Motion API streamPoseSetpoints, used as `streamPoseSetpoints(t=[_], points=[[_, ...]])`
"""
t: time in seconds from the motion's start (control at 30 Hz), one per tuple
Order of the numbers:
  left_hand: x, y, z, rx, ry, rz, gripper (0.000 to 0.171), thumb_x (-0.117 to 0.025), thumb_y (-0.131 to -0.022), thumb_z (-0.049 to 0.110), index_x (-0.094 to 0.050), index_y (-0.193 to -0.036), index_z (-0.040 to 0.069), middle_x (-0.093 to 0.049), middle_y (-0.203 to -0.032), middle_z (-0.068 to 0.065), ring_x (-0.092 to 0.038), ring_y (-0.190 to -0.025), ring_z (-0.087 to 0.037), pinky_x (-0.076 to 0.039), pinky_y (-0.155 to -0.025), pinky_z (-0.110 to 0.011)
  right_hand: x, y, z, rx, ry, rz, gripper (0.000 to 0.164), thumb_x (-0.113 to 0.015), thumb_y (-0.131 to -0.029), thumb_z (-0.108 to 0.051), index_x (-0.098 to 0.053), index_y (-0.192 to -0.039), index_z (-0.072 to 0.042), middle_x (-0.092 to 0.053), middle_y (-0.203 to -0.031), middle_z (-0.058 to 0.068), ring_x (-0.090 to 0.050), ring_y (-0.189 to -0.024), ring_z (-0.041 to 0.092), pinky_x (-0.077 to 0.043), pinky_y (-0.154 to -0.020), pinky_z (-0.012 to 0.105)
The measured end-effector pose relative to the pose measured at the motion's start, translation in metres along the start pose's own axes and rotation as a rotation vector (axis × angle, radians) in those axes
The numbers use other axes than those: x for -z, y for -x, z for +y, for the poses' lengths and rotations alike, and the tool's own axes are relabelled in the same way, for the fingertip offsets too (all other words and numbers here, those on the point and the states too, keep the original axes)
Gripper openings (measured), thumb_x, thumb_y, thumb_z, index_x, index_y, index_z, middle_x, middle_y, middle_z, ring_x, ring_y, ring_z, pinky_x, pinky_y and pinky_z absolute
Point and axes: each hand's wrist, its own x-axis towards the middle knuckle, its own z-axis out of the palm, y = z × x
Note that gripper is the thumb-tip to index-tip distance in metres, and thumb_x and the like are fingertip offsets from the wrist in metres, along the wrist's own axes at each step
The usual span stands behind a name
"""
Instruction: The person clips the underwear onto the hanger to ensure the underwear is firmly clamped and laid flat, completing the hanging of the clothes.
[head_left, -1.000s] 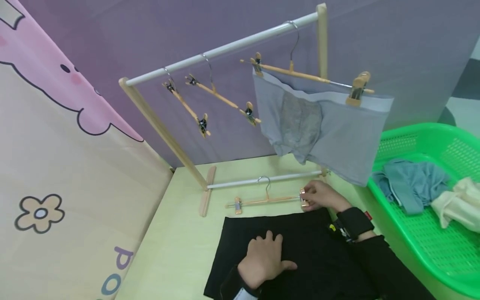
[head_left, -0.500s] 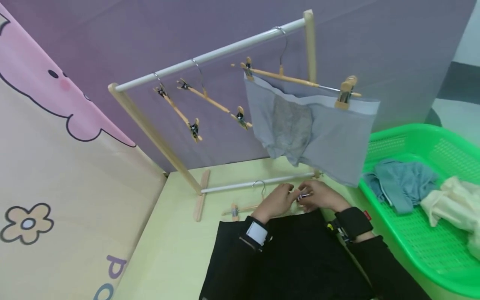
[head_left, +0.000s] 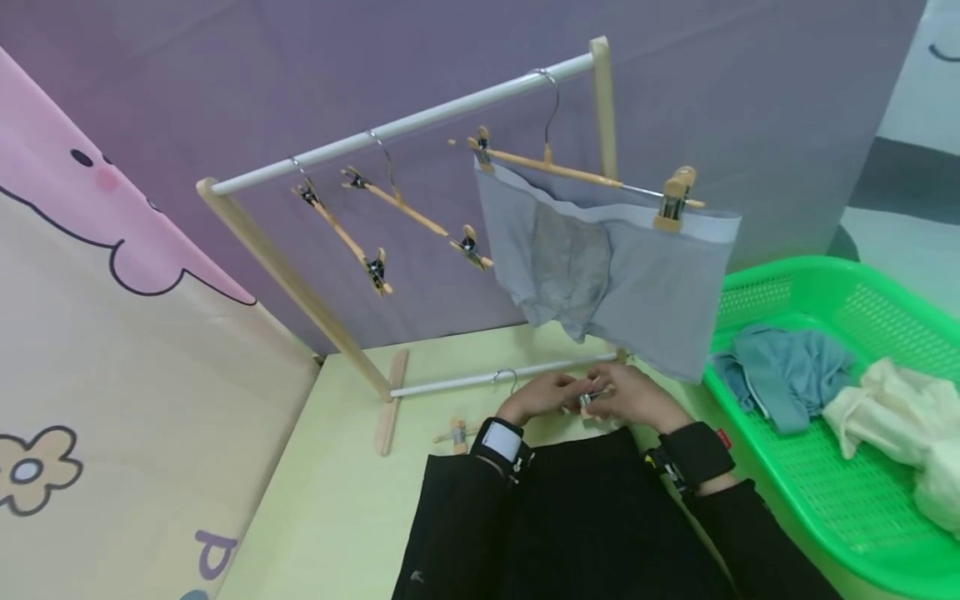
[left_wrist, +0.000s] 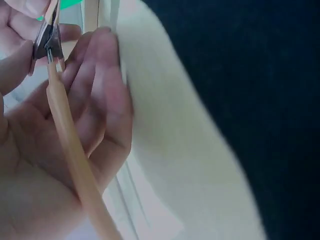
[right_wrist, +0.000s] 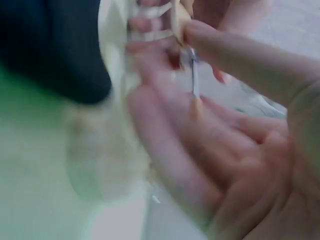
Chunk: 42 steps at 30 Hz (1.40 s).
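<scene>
Both hands meet over the right end of a wooden clip hanger [left_wrist: 75, 135], just beyond the top edge of a black garment [head_left: 592, 500] spread flat. My left hand [head_left: 543, 393] holds the hanger near its right clip [left_wrist: 47, 42]; the bar crosses the palm and the thumb touches the clip. From the other side my right hand [head_left: 633, 392] grips the same clip, thumb [right_wrist: 225, 50] pressed against it. The hanger's left clip [head_left: 458, 435] shows past the left wrist, close to the garment's corner. Fingers hide much of the bar in the head view.
A wooden rack [head_left: 281, 279] with a white rail [head_left: 420, 121] stands behind the hands. Grey boxer briefs [head_left: 637, 283] hang from it by a clip hanger, beside two bare hangers [head_left: 405, 208]. On the right, a green basket [head_left: 817, 517] holds blue cloth [head_left: 798, 367] and cream cloth [head_left: 892, 408].
My left hand has lifted off the black garment and moved up and right to the hanger's right clip. The right hand stays at that clip. The whole view has shifted slightly.
</scene>
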Motion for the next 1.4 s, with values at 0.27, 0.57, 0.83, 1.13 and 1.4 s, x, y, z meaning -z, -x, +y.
streamPoseSetpoints(t=[0.27, 0.57, 0.83, 1.13, 1.4], points=[[0.000, 0.003, -0.010, -0.044, 0.054, 0.022, 0.040, -0.055, -0.101, 0.042, -0.071, -0.120, 0.010, -0.073, -0.104, -0.003, -0.070, -0.087, -0.015, -0.056, -0.075, -0.028, 0.007, 0.016, -0.014, -0.099, 0.202, -0.115, 0.030, -0.072, -0.090, -0.017, -0.052, -0.101, 0.003, -0.048, -0.076, 0.006, -0.040, -0.064, 0.018, -0.033, -0.061, 0.033], [0.012, 0.010, -0.020, -0.106, 0.132, -0.012, 0.030, -0.060, -0.099, 0.036, -0.073, -0.115, 0.014, -0.073, -0.096, 0.000, -0.068, -0.085, -0.019, -0.057, -0.069, -0.033, 0.004, 0.021, -0.024, -0.174, 0.314, -0.167, 0.038, -0.082, -0.080, -0.019, -0.051, -0.090, -0.001, -0.047, -0.074, 0.005, -0.044, -0.063, 0.019, -0.036, -0.059, 0.030], [0.015, 0.013, -0.022, -0.135, 0.149, 0.001, 0.032, -0.059, -0.100, 0.035, -0.074, -0.113, 0.010, -0.070, -0.095, 0.001, -0.062, -0.079, -0.040, -0.048, -0.060, -0.034, -0.004, 0.019, -0.022, -0.135, 0.412, -0.263, 0.024, -0.084, -0.077, -0.010, -0.060, -0.075, -0.009, -0.056, -0.067, -0.001, -0.048, -0.058, 0.014, -0.040, -0.056, 0.026], [0.014, 0.013, -0.021, -0.146, 0.170, -0.007, 0.030, -0.060, -0.099, 0.036, -0.074, -0.112, 0.013, -0.072, -0.096, 0.001, -0.065, -0.079, -0.038, -0.048, -0.060, -0.032, 0.005, 0.013, -0.009, 0.042, 0.179, -0.252, 0.019, -0.078, -0.082, -0.009, -0.060, -0.075, -0.009, -0.054, -0.068, -0.004, -0.044, -0.058, 0.010, -0.039, -0.059, 0.026], [0.013, 0.014, -0.020, -0.144, 0.129, 0.068, 0.038, -0.057, -0.101, 0.037, -0.070, -0.121, 0.008, -0.073, -0.106, -0.004, -0.066, -0.085, -0.033, -0.052, -0.069, -0.036, 0.009, 0.002, 0.011, 0.159, 0.013, -0.267, 0.008, -0.074, -0.087, -0.010, -0.071, -0.085, -0.003, -0.070, -0.079, 0.002, -0.063, -0.068, 0.011, -0.051, -0.065, 0.027]])
